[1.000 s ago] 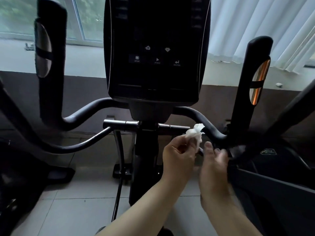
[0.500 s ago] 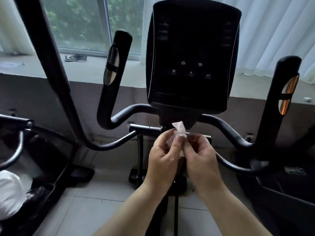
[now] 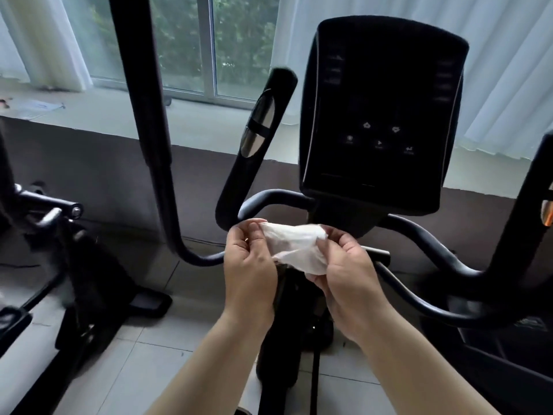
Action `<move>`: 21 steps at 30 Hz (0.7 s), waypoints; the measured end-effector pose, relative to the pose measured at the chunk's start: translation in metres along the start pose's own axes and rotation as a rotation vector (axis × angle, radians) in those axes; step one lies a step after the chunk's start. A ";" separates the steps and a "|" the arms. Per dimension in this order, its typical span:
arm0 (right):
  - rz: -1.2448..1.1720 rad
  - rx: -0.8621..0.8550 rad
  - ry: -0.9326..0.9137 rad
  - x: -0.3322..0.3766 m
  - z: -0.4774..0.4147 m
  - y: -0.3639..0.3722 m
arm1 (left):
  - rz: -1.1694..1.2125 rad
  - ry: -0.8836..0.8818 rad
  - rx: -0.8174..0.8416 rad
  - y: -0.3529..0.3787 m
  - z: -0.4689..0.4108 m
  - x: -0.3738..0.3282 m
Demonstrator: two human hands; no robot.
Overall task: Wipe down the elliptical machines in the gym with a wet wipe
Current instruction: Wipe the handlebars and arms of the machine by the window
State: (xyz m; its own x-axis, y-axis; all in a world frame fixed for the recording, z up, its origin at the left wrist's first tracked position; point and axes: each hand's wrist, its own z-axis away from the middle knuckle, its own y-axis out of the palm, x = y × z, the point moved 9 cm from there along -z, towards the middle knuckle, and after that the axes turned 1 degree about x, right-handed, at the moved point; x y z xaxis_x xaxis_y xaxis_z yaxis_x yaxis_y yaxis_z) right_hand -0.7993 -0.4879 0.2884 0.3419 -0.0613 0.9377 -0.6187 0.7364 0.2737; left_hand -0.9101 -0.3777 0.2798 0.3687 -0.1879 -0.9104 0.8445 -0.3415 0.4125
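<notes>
Found white wipe (image 3: pixel 296 248) held in mid-air between both hands, crumpled and partly spread, just below the console (image 3: pixel 380 115) and in front of the elliptical's centre post (image 3: pixel 293 324). Logged left grip (image 3: pixel 250 265) closed on the wipe's left edge, thumb and fingertips pinching it. Logged right grip (image 3: pixel 344 274) curled round the wipe's right and lower side, fingers folded over it (palm turned up toward the camera). Could not tell whether the wipe touched the crossbar (image 3: pixel 380 253) behind it. Noted console dark, only a few faint button icons showing. Noted upright handle (image 3: pixel 260 136) with a silver sensor plate just left of the console, and a tall black swing arm (image 3: pixel 143 115) further left, bending in toward the hands. Spotted a second machine (image 3: pixel 68 250) at far left, blurred. Behind all that, had window (image 3: pixel 185 40) with green trees, white curtains (image 3: pixel 493 55) on the right, pale tiled floor (image 3: pixel 98 369) below.
</notes>
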 end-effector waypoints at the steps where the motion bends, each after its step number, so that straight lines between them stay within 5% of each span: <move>1: 0.031 0.061 0.017 -0.001 0.000 0.009 | 0.042 -0.045 0.007 -0.003 -0.003 0.000; 4: 0.239 0.203 0.013 0.000 -0.001 0.028 | 0.060 -0.059 0.021 -0.012 -0.013 -0.009; 8: 0.415 0.094 -0.032 0.005 -0.010 0.020 | 0.008 0.055 -0.005 -0.024 -0.022 -0.028; 15: 0.217 0.064 -0.063 0.019 -0.010 0.021 | 0.030 0.047 0.042 -0.034 -0.015 -0.037; 21: 0.462 -0.050 -0.397 0.056 0.009 0.024 | -0.108 -0.030 0.137 -0.040 0.002 -0.018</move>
State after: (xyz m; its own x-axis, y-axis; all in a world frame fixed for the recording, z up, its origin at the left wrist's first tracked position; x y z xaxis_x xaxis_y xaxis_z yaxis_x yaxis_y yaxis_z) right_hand -0.8012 -0.4797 0.3490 -0.2493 0.0326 0.9679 -0.6026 0.7771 -0.1814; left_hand -0.9518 -0.3623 0.2800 0.2653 -0.1697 -0.9491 0.8169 -0.4834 0.3147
